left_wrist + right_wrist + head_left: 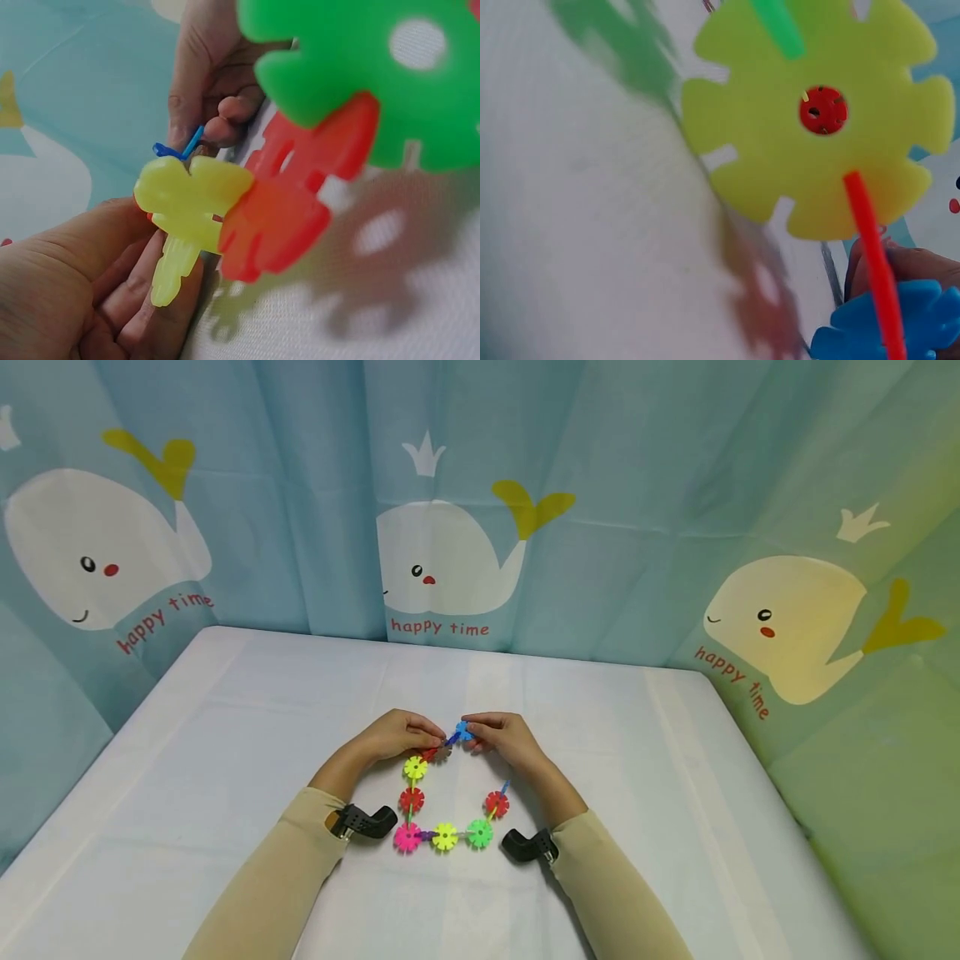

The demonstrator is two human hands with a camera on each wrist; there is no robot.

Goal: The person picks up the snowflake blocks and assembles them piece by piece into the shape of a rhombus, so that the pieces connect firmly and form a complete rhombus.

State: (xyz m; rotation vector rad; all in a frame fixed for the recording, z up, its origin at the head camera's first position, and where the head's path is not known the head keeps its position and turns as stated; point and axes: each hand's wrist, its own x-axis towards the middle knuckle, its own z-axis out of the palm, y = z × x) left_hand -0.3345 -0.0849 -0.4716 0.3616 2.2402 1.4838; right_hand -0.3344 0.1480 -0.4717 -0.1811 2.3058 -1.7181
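A chain of slotted plastic snowflake discs forms an unclosed loop between the hands. My left hand (393,733) pinches its upper left part, by a red disc (428,755) and a brown disc (443,752). The fingers of my right hand (510,735) pinch a light blue disc (463,732) at the upper end, joined to a dark blue disc (452,740). A yellow disc (191,187) hangs beside the left fingers in the left wrist view. The other end has a red disc (497,804) with a blue disc (505,788) seen edge-on, apart from the right hand.
The chain's lower side has a pink disc (408,837), a yellow disc (445,837) and a green disc (480,833). All this is over a white-covered table (637,760). A blue curtain (615,585) with whale prints stands behind the table.
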